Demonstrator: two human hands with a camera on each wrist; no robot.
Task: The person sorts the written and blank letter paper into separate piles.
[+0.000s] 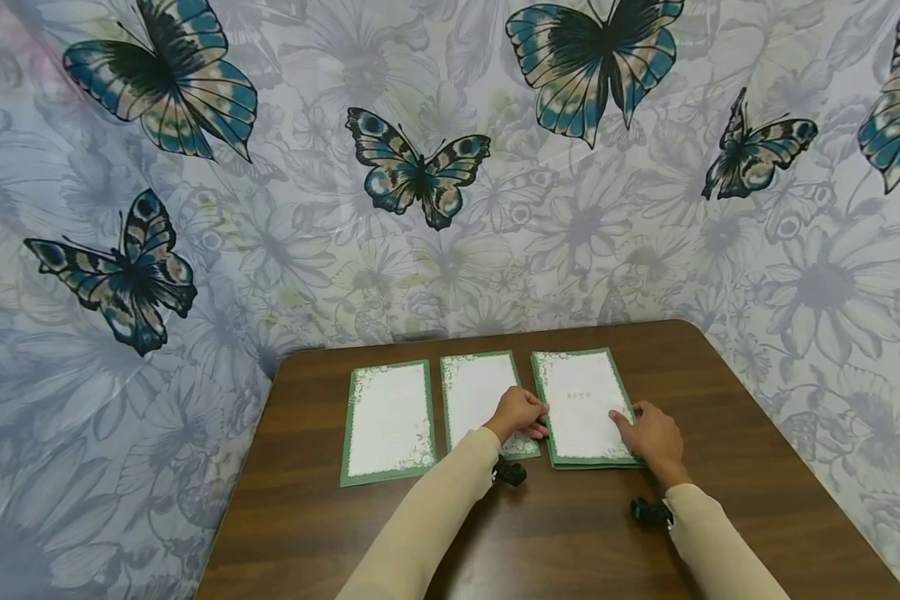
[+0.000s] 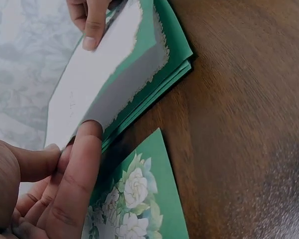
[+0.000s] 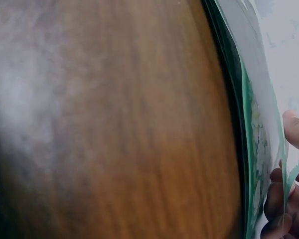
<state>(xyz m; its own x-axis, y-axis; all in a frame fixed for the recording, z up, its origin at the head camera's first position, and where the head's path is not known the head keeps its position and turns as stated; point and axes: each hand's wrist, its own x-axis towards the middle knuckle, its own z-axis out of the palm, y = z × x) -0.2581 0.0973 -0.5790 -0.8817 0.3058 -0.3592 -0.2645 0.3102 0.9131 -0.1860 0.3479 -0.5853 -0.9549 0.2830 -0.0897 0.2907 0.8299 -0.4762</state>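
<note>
A stack of green-bordered, white-centred paper sheets (image 1: 587, 375) lies at the right of the row. My left hand (image 1: 520, 412) pinches the left edge of the top sheet (image 2: 89, 82) between thumb and fingers. In the left wrist view that sheet bows up off the green-edged sheets below. On the opposite edge, my right hand (image 1: 656, 442) grips the same sheet, its thumb on the face and fingers beneath, as the right wrist view shows. Faint small print marks the middle of the sheet. Under my left wrist lies a second floral-bordered sheet (image 1: 474, 387), partly covered by the hand.
Another sheet with the same green border (image 1: 388, 421) lies at the left on the brown wooden table (image 1: 300, 467). Behind the table's far edge hangs a butterfly-and-flower patterned backdrop (image 1: 450, 275). Both wrists wear small dark cameras.
</note>
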